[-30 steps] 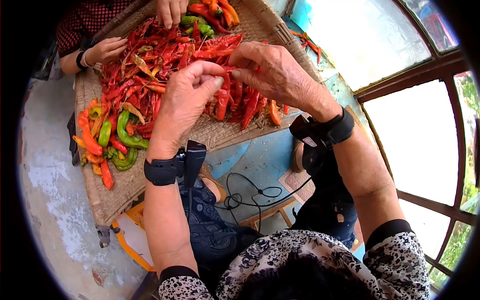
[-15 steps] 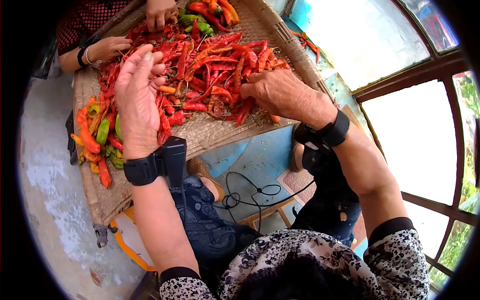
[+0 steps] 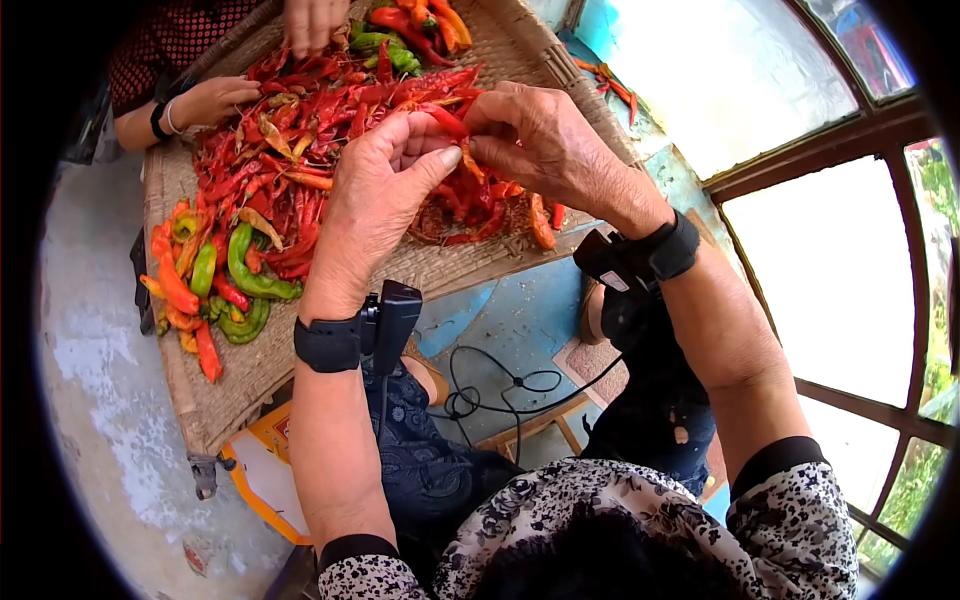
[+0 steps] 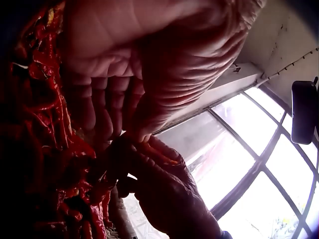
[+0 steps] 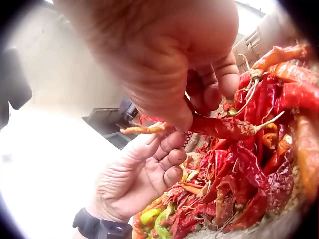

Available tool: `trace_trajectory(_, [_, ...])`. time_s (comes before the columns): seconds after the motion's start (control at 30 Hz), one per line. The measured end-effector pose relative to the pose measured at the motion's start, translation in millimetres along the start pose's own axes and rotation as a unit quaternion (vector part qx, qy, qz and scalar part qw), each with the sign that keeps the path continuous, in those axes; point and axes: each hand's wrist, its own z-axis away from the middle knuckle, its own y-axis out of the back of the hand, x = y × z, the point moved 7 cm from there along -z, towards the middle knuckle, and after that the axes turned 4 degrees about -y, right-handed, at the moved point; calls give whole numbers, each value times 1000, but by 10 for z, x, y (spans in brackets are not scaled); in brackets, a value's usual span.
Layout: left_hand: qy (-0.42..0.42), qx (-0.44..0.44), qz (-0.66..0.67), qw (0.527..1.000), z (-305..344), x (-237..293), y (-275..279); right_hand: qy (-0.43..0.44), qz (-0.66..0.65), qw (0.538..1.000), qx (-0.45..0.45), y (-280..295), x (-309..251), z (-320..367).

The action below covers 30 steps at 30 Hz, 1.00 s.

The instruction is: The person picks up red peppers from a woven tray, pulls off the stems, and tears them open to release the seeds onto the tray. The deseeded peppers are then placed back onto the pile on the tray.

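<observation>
In the head view, my left hand (image 3: pixel 372 195) and right hand (image 3: pixel 560 150) meet above a heap of red chili peppers (image 3: pixel 300 150). The right wrist view shows my right hand (image 5: pixel 154 64) pinching a red chili (image 5: pixel 224 127) with a pale stem; a thin orange end (image 5: pixel 144 129) sticks out past the thumb. My left hand (image 5: pixel 137 181) is just below, palm up, thumb and fingertips at that orange end, fingers loosely bent. In the left wrist view, the left thumb (image 4: pixel 149 112) comes against the fingers; the exact contact is dark.
A woven tray (image 3: pixel 390 275) bears the heap, with green and orange peppers (image 3: pixel 250 275) at its left. Another person's hands (image 3: pixel 215 100) are at the far side. Some peppers lie beyond the tray near the window (image 3: pixel 810 270). A cable (image 3: pixel 510 380) loops on the floor.
Half a second ago my left hand was raised over the heap's left part and my right hand was down in the peppers; now they are together. The other person's upper hand has moved slightly.
</observation>
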Motion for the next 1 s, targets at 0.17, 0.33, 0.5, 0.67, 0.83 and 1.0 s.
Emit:
trace_trajectory(0.17, [0,-3,-58,998,3,-11,-55,-7,7,1000,13,-22,-20,-7])
trace_trajectory(0.33, [-9,2,-67,998,17,23,-65,15,48,999,4,-42,-79,-4])
trace_trajectory(0.5, [-38,39,-71,996,-11,-43,50,28,43,999,-1,-109,-55,22])
trace_trajectory(0.67, [-10,61,-60,996,55,137,164,-9,134,988,-74,-177,66,58])
trace_trajectory(0.83, [-96,252,46,962,165,232,618,-45,147,983,-97,-206,118,21])
trace_trajectory(1.0, [-52,254,77,963,180,133,687,-32,33,997,-61,-148,29,-70])
